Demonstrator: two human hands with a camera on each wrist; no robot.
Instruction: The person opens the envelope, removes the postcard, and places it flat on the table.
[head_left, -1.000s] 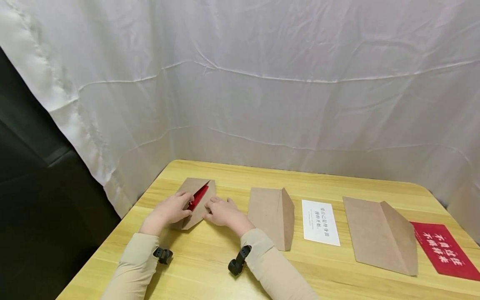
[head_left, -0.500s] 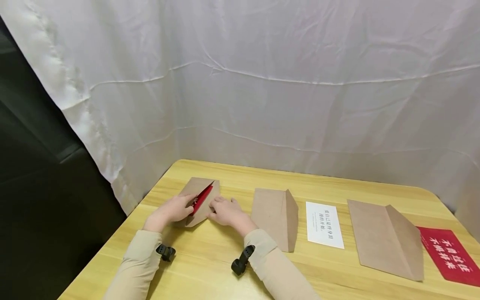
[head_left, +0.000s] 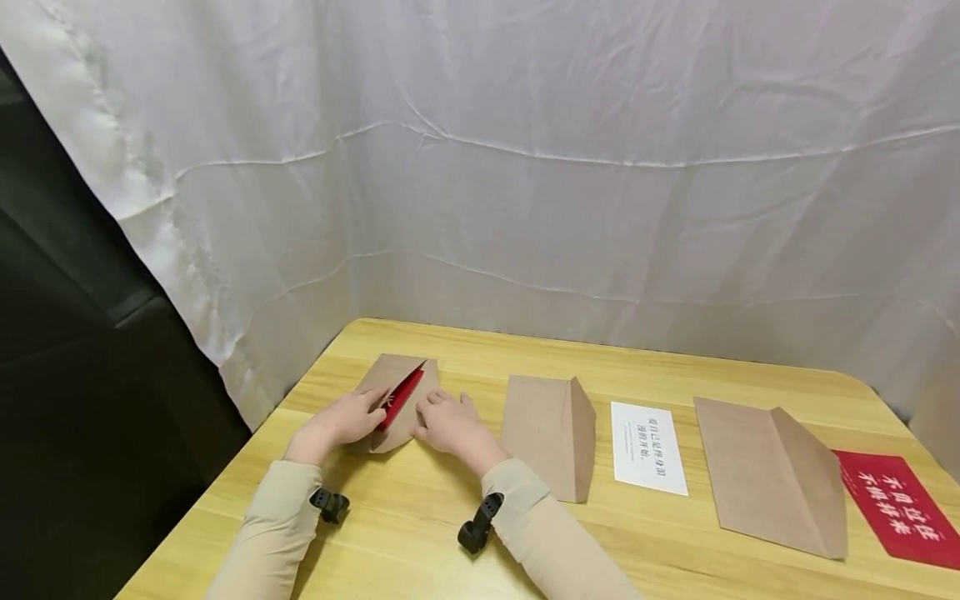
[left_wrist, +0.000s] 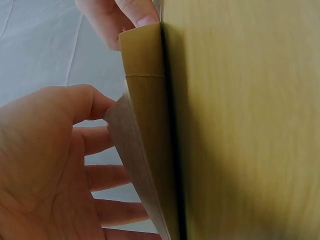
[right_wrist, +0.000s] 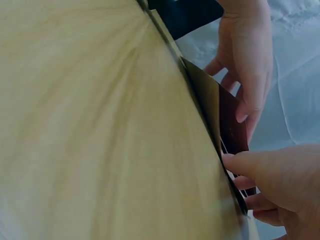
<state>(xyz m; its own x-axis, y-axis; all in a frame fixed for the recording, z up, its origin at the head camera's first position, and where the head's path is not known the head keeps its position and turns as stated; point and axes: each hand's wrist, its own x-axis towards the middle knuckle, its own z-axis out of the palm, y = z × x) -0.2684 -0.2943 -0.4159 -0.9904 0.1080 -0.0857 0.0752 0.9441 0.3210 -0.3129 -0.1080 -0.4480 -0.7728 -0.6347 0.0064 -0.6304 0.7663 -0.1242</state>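
At the table's left end lies a brown paper envelope point(head_left: 387, 372) with its mouth gaping, and a red card point(head_left: 405, 390) with white marks shows inside. My left hand point(head_left: 343, 425) pinches the lifted edge of the mouth; in the left wrist view its thumb is at the envelope's point(left_wrist: 127, 132) corner, fingers straight along the panel. My right hand point(head_left: 452, 425) grips the flap side at the envelope's right edge. In the right wrist view the right hand point(right_wrist: 287, 175) has its thumb on that edge and the fingers beyond it, facing the left hand point(right_wrist: 250, 70).
To the right lie a second brown envelope point(head_left: 536, 425), a white printed card point(head_left: 637, 450), a larger brown envelope point(head_left: 750, 475) and a red printed card point(head_left: 892, 508) partly under it. A white curtain point(head_left: 525, 208) hangs behind the wooden table point(head_left: 405, 533).
The view has shifted slightly. The envelope's mouth gapes a little wider and white marks on the red card have come into sight. Both hands stay at the same envelope.
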